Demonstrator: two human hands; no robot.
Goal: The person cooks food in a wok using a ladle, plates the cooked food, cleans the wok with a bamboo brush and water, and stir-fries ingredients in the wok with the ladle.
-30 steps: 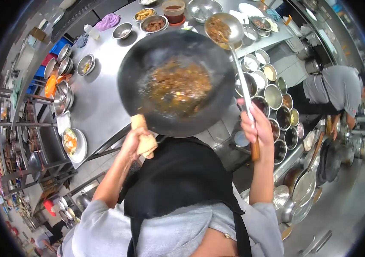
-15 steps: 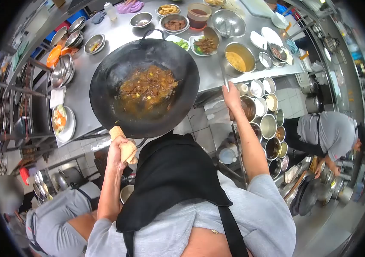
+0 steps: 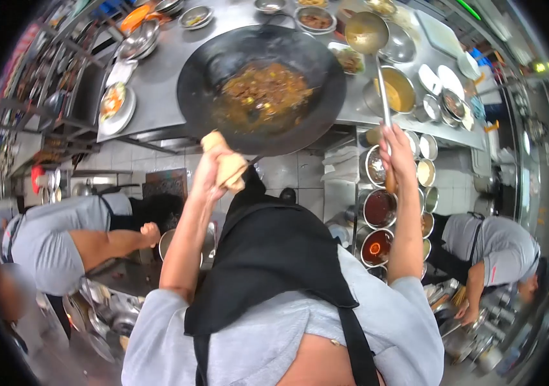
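My left hand [image 3: 205,176] is closed round a folded tan cloth [image 3: 231,171] at the near rim of a large black wok [image 3: 198,103]. Whether the cloth wraps a handle there is hidden. Brown saucy food [image 3: 267,91] with small yellow bits lies in the wok, which overhangs the steel table's front edge. My right hand [image 3: 397,151] grips the long handle of a ladle [image 3: 366,33], its wooden end below my fist. The ladle's bowl is raised beyond a pot of yellow liquid [image 3: 398,90], right of the wok; its inside looks coated with liquid.
Bowls of food [image 3: 315,19] and white plates [image 3: 448,80] stand on the steel table [image 3: 162,106]. Several round sauce containers [image 3: 377,246] sit below my right arm. Co-workers in grey shirts are at the left [image 3: 55,241] and right [image 3: 490,241].
The ladle has risen away from the wok's right side and turned its bowl more toward me. The whole view has shifted, so the wok sits further right and up. The left co-worker's arm now shows.
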